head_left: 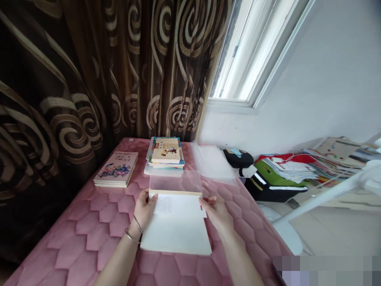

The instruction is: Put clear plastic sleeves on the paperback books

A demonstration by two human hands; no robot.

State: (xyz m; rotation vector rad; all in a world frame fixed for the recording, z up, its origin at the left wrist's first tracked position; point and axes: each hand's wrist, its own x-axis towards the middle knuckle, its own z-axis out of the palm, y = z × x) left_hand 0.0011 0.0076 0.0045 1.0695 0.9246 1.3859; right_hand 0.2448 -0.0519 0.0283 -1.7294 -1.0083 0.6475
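Note:
An open book (175, 234) lies on the pink quilted bedspread in front of me, its pale inside page facing up. A printed flap (178, 203) of its cover stretches across the far part. Beyond the flap, a clear plastic book cover (175, 180) sticks out. My left hand (145, 206) pinches the left edge where flap and plastic meet, thumb on top. At the opposite edge, my right hand (214, 208) is closed in the same way, near a small red mark. How far the plastic reaches under the book is hidden. A bracelet (133, 236) circles my left wrist.
Beyond the book stands a stack of books (166, 153). To the left lie two stacked books (116, 169) with a cartoon cover. Clear plastic sheets (212, 161) lie at the right back, near a black case (238, 158). A white stand (324, 194) rises beside the bed.

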